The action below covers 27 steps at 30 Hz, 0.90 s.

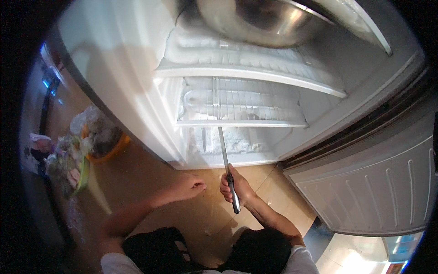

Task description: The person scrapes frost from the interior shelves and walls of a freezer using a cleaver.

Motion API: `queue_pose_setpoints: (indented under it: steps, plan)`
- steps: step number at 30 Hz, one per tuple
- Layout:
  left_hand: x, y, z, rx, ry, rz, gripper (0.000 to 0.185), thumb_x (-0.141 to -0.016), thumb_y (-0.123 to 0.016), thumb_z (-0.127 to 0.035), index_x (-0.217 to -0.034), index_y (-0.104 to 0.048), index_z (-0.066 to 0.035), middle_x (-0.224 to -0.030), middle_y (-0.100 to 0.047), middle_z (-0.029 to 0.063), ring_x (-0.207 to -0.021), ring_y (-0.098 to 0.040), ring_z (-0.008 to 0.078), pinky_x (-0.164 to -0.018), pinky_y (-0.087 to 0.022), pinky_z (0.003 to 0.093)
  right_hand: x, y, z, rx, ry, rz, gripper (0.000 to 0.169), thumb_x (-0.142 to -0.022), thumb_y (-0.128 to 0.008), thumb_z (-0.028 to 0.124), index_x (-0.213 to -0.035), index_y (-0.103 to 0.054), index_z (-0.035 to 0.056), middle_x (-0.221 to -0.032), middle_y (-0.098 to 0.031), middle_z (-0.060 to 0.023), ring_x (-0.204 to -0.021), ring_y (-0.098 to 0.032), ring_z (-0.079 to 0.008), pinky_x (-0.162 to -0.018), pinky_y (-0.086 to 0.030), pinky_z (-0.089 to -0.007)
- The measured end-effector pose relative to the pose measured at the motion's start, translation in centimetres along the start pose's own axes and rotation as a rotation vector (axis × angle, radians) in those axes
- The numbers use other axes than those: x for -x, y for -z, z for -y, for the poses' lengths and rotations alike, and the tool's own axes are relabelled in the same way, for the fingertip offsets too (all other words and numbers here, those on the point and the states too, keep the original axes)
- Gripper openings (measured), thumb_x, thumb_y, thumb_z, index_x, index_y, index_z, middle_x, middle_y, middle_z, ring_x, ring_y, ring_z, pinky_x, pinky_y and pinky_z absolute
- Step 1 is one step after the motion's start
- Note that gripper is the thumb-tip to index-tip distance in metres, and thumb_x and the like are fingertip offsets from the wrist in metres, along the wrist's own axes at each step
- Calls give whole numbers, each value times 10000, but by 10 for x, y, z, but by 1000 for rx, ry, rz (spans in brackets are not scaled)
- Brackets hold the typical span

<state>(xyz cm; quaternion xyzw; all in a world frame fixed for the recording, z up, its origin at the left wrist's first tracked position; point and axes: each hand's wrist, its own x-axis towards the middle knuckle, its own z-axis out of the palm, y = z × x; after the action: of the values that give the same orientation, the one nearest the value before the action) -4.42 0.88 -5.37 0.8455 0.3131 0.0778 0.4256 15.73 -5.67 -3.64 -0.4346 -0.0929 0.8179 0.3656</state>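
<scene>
My right hand point(236, 186) is closed around the dark handle of a long, narrow metal tool point(224, 147), perhaps a knife or a spatula. Its shaft points up into the lower part of an open freezer, and its far end is hidden behind the front edge of the lower wire shelf point(243, 123). Frost point(222, 140) covers the freezer floor and coats the cooling coils under the upper shelf point(253, 73). To the left of the tool, my left hand point(191, 186) is held loosely curled above the floor, with nothing visible in it.
A large metal bowl point(270, 27) sits at the top of the freezer. On the right stands the open freezer door point(369, 191) with its ribbed inner panel. At the left, an orange basin point(109, 150) and a green basin point(83, 176) hold plastic bags on the tiled floor.
</scene>
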Motion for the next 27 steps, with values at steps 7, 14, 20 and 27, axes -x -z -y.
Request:
queue_pose_setpoints:
  steps: [7,14,20,27]
  plan:
    - [1,-4,6,12,-66,-39,205,-806,-544,-190,-837,-612,1,-749,-587,168,-684,-582,297,-598,-441,374,10,-8,-1,13,31,56,509,-885,-263,542,-626,-339,110,-482,-306,13,-357,-299,-98,-282,-263,-235]
    - [1,-4,7,9,5,30,209,-807,-544,-199,-836,-619,-7,-775,-605,160,-703,-586,299,-609,-444,372,13,-11,-1,75,48,54,514,-877,-276,558,-630,-337,112,-485,-304,14,-361,-296,-99,-299,-264,-236]
    - [0,-1,-4,9,-49,6,215,-807,-538,-211,-830,-619,-13,-776,-606,149,-705,-577,312,-618,-447,385,0,6,-8,-30,-41,-15,511,-887,-261,541,-625,-332,108,-486,-307,14,-357,-297,-97,-300,-275,-236]
    - [-1,-5,0,5,-83,20,218,-814,-531,-218,-847,-614,-19,-772,-601,146,-692,-567,320,-609,-439,387,1,3,-5,-175,-115,-6,505,-884,-266,544,-635,-338,111,-484,-303,18,-352,-292,-93,-291,-263,-235]
